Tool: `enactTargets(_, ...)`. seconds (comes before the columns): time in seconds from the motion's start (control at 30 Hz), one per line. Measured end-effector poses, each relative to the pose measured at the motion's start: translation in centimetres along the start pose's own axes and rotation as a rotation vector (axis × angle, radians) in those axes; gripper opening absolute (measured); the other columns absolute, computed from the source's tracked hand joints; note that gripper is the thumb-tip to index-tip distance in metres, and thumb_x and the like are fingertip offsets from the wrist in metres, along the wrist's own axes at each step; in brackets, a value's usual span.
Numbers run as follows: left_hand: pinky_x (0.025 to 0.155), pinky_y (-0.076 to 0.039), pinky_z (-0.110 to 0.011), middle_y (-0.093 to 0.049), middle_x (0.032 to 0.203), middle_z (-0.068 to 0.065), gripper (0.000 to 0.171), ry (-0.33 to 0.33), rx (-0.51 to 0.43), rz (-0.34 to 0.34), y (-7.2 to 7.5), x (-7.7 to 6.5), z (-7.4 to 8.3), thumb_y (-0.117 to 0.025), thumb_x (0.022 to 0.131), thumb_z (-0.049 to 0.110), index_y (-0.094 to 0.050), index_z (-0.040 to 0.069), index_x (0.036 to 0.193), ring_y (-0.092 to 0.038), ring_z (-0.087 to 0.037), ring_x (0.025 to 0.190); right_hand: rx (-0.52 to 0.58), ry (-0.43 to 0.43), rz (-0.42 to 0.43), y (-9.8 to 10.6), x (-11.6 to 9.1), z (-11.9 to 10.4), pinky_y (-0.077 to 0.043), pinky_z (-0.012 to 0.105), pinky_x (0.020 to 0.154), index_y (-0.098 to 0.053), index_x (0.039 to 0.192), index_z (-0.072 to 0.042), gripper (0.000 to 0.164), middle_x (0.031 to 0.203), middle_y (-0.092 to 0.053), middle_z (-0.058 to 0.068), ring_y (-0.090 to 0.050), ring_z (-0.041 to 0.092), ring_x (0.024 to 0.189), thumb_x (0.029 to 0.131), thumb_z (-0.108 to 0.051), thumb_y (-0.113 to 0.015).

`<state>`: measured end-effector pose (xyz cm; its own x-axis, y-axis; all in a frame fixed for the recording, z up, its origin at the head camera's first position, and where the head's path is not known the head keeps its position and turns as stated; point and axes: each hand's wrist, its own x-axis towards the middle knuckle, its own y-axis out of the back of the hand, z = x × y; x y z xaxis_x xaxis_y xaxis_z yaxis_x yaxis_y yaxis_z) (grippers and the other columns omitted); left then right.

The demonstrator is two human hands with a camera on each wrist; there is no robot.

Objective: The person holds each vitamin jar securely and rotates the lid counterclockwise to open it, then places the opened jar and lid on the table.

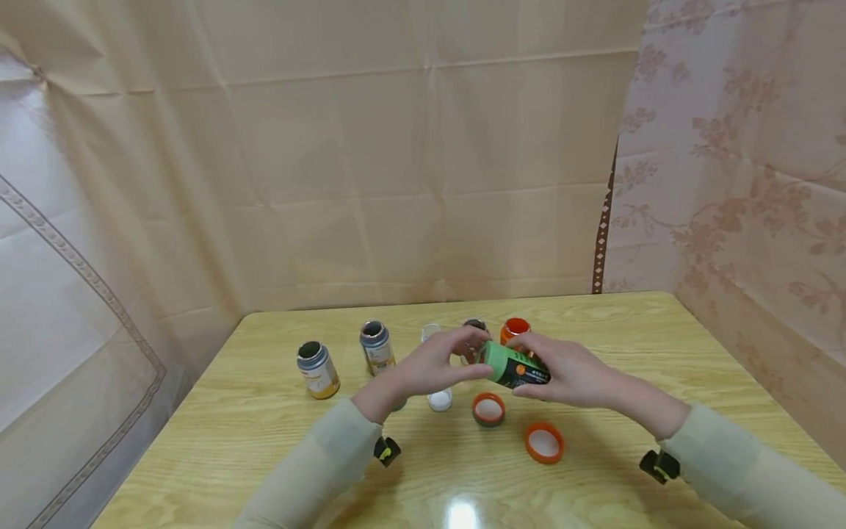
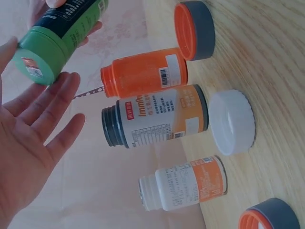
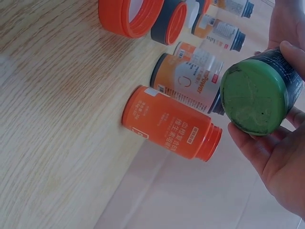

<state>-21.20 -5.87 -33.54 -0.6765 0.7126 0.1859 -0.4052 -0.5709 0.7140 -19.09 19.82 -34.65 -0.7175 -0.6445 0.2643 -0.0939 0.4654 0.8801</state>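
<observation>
Over the back middle of the table, both hands hold a green and black bottle point(image 1: 521, 369) tilted on its side. My right hand point(image 1: 562, 369) grips the body around its dark label; the round green base faces the right wrist view. My left hand point(image 1: 436, 361) has thumb and fingertips around the green end point(image 2: 40, 57), which carries a small barcode sticker. Just beyond the hands stand an uncapped orange bottle point(image 3: 169, 124), an uncapped grey-necked bottle point(image 2: 164, 117) with a white and orange label, and a smaller white bottle point(image 2: 183, 186).
Two uncapped grey-necked bottles, one at the left point(image 1: 320, 373) and one nearer the middle point(image 1: 380, 351), stand upright. In front lie a white lid point(image 1: 440, 400), a grey lid with orange lining point(image 1: 489, 409) and an orange lid point(image 1: 544, 443). Curtains point(image 1: 423, 184) hang behind the wooden table.
</observation>
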Motion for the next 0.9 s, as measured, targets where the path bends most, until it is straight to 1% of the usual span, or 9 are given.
enactTargets(0.13, 0.071, -0.049, -0.026, -0.063, 0.093, 0.009, 0.047, 0.041, 0.073, 0.006, -0.19, 0.03, -0.18, -0.064, 0.093, 0.042, -0.055, 0.013, 0.129, -0.06, -0.006, 0.084, 0.011, -0.005, -0.009, 0.0, -0.12, 0.01, -0.047, 0.024, 0.06, -0.051, 0.124, -0.017, 0.052, 0.102, -0.061, -0.002, -0.055, 0.006, 0.073, 0.084, -0.039, -0.076)
enactTargets(0.2, 0.072, -0.049, -0.026, -0.063, 0.096, 0.009, 0.048, 0.037, 0.103, 0.012, -0.24, 0.01, -0.35, -0.062, 0.094, 0.045, -0.054, 0.015, 0.13, -0.06, -0.008, 0.087, 0.007, -0.009, -0.007, 0.03, -0.1, -0.02, -0.047, 0.024, 0.06, -0.051, 0.124, -0.017, 0.052, 0.102, -0.061, -0.001, -0.056, 0.006, 0.074, 0.084, -0.039, -0.076)
enactTargets(0.27, 0.078, -0.048, -0.028, -0.063, 0.103, 0.008, 0.049, 0.033, 0.104, 0.023, -0.23, -0.04, -0.52, -0.062, 0.093, 0.045, -0.052, 0.017, 0.132, -0.059, -0.01, 0.094, 0.001, -0.013, -0.006, 0.11, -0.12, -0.04, -0.047, 0.024, 0.061, -0.052, 0.124, -0.016, 0.053, 0.103, -0.062, -0.001, -0.056, 0.006, 0.075, 0.084, -0.041, -0.076)
enactTargets(0.4, 0.091, -0.046, -0.034, -0.06, 0.122, 0.008, 0.055, 0.015, 0.021, 0.035, -0.02, -0.17, -0.65, -0.07, 0.09, 0.038, -0.049, 0.021, 0.137, -0.057, -0.013, 0.108, -0.014, -0.021, -0.003, 0.19, -0.07, -0.1, -0.046, 0.024, 0.061, -0.052, 0.124, -0.016, 0.055, 0.103, -0.062, -0.002, -0.055, 0.006, 0.075, 0.083, -0.043, -0.075)
enactTargets(0.47, 0.093, -0.045, -0.037, -0.058, 0.128, 0.007, 0.058, -0.024, -0.021, 0.028, 0.13, -0.24, -0.67, -0.073, 0.088, 0.031, -0.048, 0.02, 0.139, -0.056, -0.015, 0.111, -0.016, -0.023, 0.001, 0.18, -0.04, -0.15, -0.046, 0.024, 0.061, -0.052, 0.124, -0.016, 0.054, 0.103, -0.062, -0.003, -0.055, 0.006, 0.075, 0.083, -0.042, -0.076)
enactTargets(0.57, 0.093, -0.046, -0.037, -0.057, 0.13, 0.006, 0.058, -0.08, -0.059, 0.003, 0.24, -0.32, -0.75, -0.074, 0.088, 0.022, -0.048, 0.018, 0.14, -0.057, -0.017, 0.11, -0.017, -0.023, 0.005, 0.14, 0.01, -0.23, -0.046, 0.024, 0.061, -0.052, 0.123, -0.017, 0.054, 0.103, -0.061, -0.003, -0.055, 0.006, 0.074, 0.082, -0.039, -0.078)
enactTargets(0.67, 0.092, -0.046, -0.033, -0.057, 0.127, 0.005, 0.056, -0.11, -0.071, -0.013, 0.22, -0.34, -0.78, -0.074, 0.088, 0.017, -0.05, 0.016, 0.138, -0.057, -0.015, 0.108, -0.014, -0.02, 0.002, 0.12, -0.04, -0.22, -0.046, 0.024, 0.06, -0.052, 0.123, -0.016, 0.053, 0.102, -0.061, -0.003, -0.055, 0.006, 0.074, 0.082, -0.038, -0.078)
enactTargets(0.8, 0.092, -0.046, -0.03, -0.059, 0.121, 0.004, 0.053, -0.092, -0.079, -0.017, 0.15, -0.34, -0.71, -0.074, 0.088, 0.017, -0.052, 0.015, 0.136, -0.058, -0.01, 0.104, -0.011, -0.021, -0.004, 0.08, -0.08, -0.17, -0.046, 0.024, 0.06, -0.052, 0.123, -0.017, 0.053, 0.101, -0.061, -0.003, -0.055, 0.006, 0.074, 0.082, -0.038, -0.078)
enactTargets(0.9, 0.089, -0.048, -0.03, -0.061, 0.115, 0.006, 0.051, -0.03, -0.084, -0.02, 0.1, -0.37, -0.55, -0.073, 0.09, 0.024, -0.052, 0.016, 0.135, -0.059, -0.008, 0.1, -0.014, -0.021, -0.009, 0.1, -0.1, -0.13, -0.046, 0.024, 0.06, -0.052, 0.123, -0.018, 0.054, 0.101, -0.061, -0.004, -0.055, 0.006, 0.074, 0.082, -0.041, -0.077)
